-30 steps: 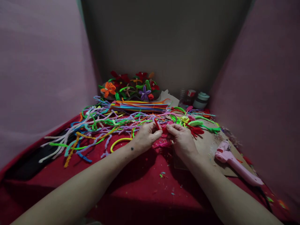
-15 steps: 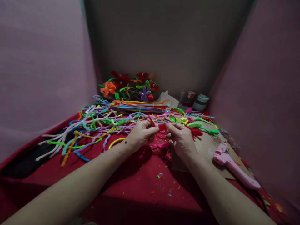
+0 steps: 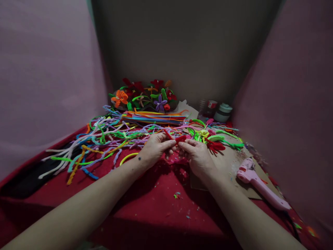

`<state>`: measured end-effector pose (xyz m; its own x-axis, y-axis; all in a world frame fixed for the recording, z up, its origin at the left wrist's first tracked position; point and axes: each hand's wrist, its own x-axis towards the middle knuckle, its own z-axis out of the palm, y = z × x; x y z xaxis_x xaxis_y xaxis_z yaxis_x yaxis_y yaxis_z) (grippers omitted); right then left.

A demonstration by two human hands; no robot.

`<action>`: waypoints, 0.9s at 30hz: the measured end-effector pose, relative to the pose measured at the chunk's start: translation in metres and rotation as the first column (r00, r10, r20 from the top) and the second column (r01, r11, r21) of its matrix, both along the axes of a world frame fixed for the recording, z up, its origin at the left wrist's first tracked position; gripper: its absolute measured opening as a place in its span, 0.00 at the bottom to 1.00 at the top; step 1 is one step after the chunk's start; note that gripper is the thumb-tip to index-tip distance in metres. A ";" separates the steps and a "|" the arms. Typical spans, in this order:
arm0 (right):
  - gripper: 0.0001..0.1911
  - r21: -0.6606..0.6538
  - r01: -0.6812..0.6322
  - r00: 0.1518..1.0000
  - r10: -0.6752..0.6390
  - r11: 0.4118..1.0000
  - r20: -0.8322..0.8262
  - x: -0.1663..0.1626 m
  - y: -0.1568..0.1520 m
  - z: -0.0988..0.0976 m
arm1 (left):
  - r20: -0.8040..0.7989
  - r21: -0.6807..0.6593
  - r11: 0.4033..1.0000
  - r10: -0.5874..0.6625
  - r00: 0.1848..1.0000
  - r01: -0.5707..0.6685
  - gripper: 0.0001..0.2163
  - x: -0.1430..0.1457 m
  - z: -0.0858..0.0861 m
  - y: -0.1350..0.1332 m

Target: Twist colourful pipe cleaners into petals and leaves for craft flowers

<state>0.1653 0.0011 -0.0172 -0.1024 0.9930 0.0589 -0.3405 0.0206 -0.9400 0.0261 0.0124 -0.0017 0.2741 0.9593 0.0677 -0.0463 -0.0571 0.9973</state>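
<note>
A red pipe cleaner (image 3: 180, 139) is pinched between my two hands above the red tablecloth. My left hand (image 3: 157, 147) grips it with thumb and fingers, and a short red end sticks up past the knuckles. Thumb and forefinger of my right hand (image 3: 195, 154) close on its other side, close to the left fingertips. Part of the pipe cleaner is hidden behind my fingers. Just beyond my right hand lie several red looped pieces (image 3: 215, 146) on a cardboard sheet (image 3: 227, 163).
A pink glue gun (image 3: 260, 185) rests at the right. Loose coloured pipe cleaners (image 3: 104, 139) spread over the left, with a straight bundle (image 3: 156, 118) behind them. Fuzzy flowers (image 3: 140, 95), a jar (image 3: 223, 113) and a bottle (image 3: 210, 108) stand at the back. Fabric walls rise on both sides.
My right hand has shifted left, bringing its fingertips nearer to my left hand. The red pipe cleaner stays held between them.
</note>
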 end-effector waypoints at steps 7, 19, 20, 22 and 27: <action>0.00 0.032 0.077 0.997 -0.077 0.997 -0.004 -0.002 0.001 -0.007 | 0.016 0.003 0.999 -0.040 0.999 0.040 0.07 0.000 0.000 -0.001; 0.02 -0.001 -0.005 0.994 0.005 1.000 -0.114 -0.004 0.001 -0.004 | -0.134 0.012 1.000 0.010 0.991 -0.009 0.05 0.001 0.003 -0.002; 0.01 -0.006 0.003 0.993 -0.004 1.000 -0.114 -0.005 0.002 -0.004 | -0.138 -0.013 1.000 0.010 0.990 -0.012 0.07 0.001 0.002 -0.003; 0.01 -0.019 0.028 0.993 -0.029 0.999 -0.110 -0.005 0.002 -0.005 | -0.119 -0.081 0.997 -0.010 0.993 0.000 0.08 0.001 0.002 -0.003; 0.06 -0.039 0.011 0.991 -0.016 0.999 -0.135 -0.005 0.002 -0.005 | -0.076 -0.129 0.991 -0.035 0.996 0.025 0.09 0.002 0.003 -0.005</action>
<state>0.1602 0.0030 -0.0223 -0.0829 0.9960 0.0335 -0.4642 -0.0088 -0.8857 0.0281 0.0077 0.0012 0.3029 0.9498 -0.0781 0.0321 0.0718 0.9969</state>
